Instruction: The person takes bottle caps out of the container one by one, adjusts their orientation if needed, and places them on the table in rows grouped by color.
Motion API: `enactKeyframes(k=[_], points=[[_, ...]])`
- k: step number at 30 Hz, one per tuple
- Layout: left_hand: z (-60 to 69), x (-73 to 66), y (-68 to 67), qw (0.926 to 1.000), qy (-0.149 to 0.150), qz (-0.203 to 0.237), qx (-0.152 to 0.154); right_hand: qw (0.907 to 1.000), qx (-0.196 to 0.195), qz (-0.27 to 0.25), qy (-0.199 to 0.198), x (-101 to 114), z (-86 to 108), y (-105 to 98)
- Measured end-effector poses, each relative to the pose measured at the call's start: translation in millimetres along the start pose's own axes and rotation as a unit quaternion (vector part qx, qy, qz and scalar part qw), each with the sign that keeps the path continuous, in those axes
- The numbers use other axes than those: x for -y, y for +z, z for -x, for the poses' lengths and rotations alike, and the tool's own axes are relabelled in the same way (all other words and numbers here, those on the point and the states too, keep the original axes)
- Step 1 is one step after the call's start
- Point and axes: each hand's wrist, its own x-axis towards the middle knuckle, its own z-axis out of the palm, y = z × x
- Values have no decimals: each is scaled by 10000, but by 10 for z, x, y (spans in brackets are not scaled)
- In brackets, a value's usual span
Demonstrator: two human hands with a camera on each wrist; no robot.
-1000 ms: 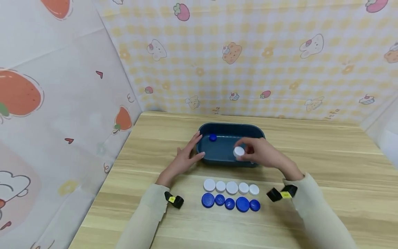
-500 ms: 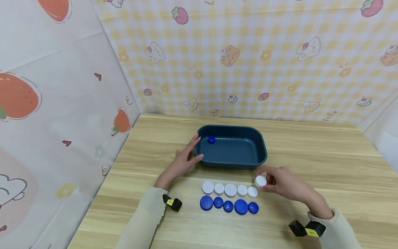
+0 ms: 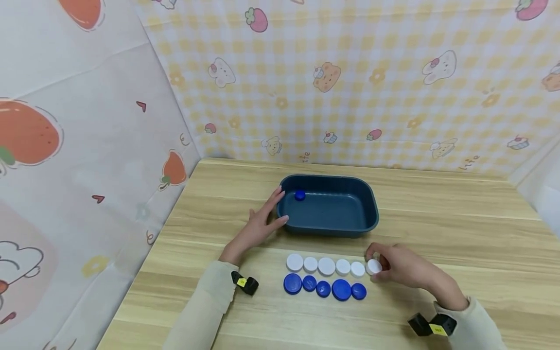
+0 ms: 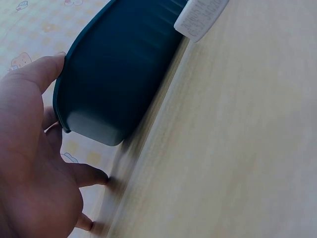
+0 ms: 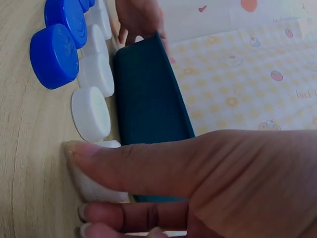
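In the head view my right hand (image 3: 404, 268) pinches a white bottle cap (image 3: 374, 267) between thumb and fingers, at the right end of a row of white bottle caps (image 3: 326, 266). The right wrist view has the thumb over this cap, hiding part of it. A row of blue bottle caps (image 3: 341, 290) lies just in front of the white ones. My left hand (image 3: 255, 229), fingers spread, touches the left rim of a dark teal tub (image 3: 332, 214). One blue bottle cap (image 3: 299, 195) sits inside it, toward the back left.
The wooden table (image 3: 459, 218) extends to both sides of the tub. Behind it hangs a yellow checked cloth (image 3: 280, 82), and a white patterned cloth (image 3: 109, 126) covers the left side.
My right hand has carried the white bottle cap out from over the tub, toward me and right, and down to the end of the white row. The left hand stays at the tub.
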Motion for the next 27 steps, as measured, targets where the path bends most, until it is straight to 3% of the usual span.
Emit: enactKeyframes(k=[27], points=[[-5,-2,6,9999,-67,-76,10,9994,167,-147,280,75,16,3]])
